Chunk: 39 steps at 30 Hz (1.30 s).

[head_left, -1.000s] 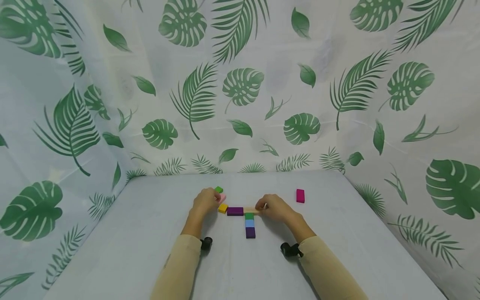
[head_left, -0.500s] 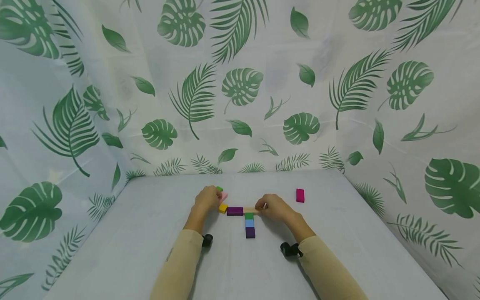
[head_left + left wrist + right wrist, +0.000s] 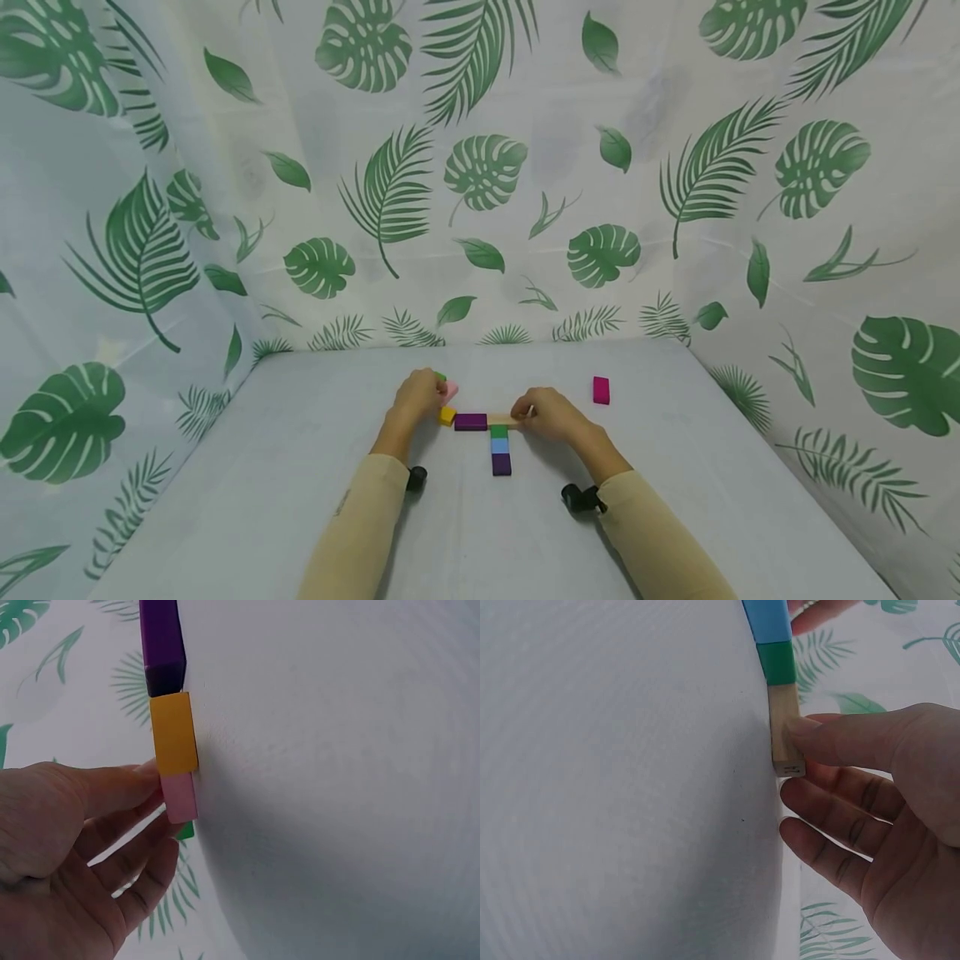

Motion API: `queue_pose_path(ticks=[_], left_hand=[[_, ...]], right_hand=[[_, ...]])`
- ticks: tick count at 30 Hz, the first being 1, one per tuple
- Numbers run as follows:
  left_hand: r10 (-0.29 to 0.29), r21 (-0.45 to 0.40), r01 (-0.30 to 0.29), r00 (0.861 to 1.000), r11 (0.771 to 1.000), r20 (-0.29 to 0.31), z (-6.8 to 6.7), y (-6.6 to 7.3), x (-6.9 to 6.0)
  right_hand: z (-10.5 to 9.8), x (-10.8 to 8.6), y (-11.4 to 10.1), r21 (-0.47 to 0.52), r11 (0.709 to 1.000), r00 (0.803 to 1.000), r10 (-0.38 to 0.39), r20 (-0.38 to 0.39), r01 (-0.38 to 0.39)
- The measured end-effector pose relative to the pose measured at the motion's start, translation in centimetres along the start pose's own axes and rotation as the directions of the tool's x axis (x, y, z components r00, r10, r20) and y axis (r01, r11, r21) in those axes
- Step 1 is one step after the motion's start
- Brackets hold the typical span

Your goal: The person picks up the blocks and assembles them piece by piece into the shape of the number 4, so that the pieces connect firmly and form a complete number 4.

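In the head view my left hand (image 3: 418, 395) pinches a pink block (image 3: 180, 799), its thumb against one side and the fingers behind. That block abuts a yellow block (image 3: 174, 733) in the left wrist view. Beyond the yellow one lies a long purple block (image 3: 471, 422). My right hand (image 3: 551, 415) pinches the end of a plain wooden block (image 3: 784, 724), which extends to the right of the purple block. Below the wood, a green block (image 3: 499, 432), a light blue block (image 3: 500, 446) and a dark purple block (image 3: 502, 464) form a column.
Partly hidden behind my left fingers is another green block (image 3: 441, 377). A magenta block (image 3: 601, 390) lies apart, farther right on the white-covered table (image 3: 247, 492). Leaf-patterned cloth (image 3: 536, 167) hangs around the back and sides.
My left hand has shifted slightly away and to the right, with the pink block moving a little the same way. The right hand stays in place.
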<state>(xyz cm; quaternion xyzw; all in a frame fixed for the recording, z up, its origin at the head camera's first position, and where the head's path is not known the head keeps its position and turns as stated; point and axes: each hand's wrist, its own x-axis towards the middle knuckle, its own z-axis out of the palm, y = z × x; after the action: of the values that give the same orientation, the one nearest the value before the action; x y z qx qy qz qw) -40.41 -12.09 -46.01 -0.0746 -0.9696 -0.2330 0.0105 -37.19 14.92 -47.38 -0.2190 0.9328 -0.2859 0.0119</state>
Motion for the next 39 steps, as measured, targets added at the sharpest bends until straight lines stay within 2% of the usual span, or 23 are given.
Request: queue_pose_path(ticks=[14, 22, 39], left_hand=[[-0.005, -0.029, 0.005, 1.000, 1.000, -0.010, 0.57, 0.18, 0.32], [0.004, -0.078, -0.006, 1.000, 0.997, -0.022, 0.65, 0.58, 0.14], [-0.007, -0.083, 0.006, 1.000, 0.997, -0.012, 0.89, 0.70, 0.42]], right_hand=[[-0.09, -0.10, 0.03, -0.002, 1.000, 1.000, -0.001, 0.005, 0.001], [-0.14, -0.07, -0.07, -0.005, 1.000, 1.000, -0.002, 0.004, 0.002], [-0.07, -0.13, 0.00, -0.007, 1.000, 1.000, -0.008, 0.006, 0.008]])
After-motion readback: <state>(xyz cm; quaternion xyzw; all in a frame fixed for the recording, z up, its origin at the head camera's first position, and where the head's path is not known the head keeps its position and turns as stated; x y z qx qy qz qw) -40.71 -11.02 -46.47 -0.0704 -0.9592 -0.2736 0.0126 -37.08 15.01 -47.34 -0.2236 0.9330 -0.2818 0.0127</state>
